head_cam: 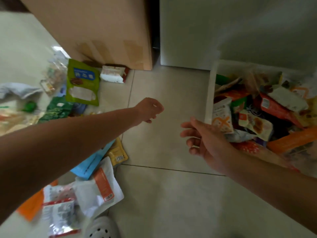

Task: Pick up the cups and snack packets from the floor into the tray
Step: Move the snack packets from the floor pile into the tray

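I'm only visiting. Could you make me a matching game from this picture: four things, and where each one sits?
1 green packet
2 blue packet
3 tray
4 cardboard box

A on the right, full of packets
B upright at the back
C next to a yellow packet
D flat, left of a red-and-white packet

Pairs: 1-D, 2-C, 3-A, 4-B

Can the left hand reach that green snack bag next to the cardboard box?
Probably yes. The left hand looks empty, and the green snack bag lies uncovered on the floor to its left, with only bare tile between them.
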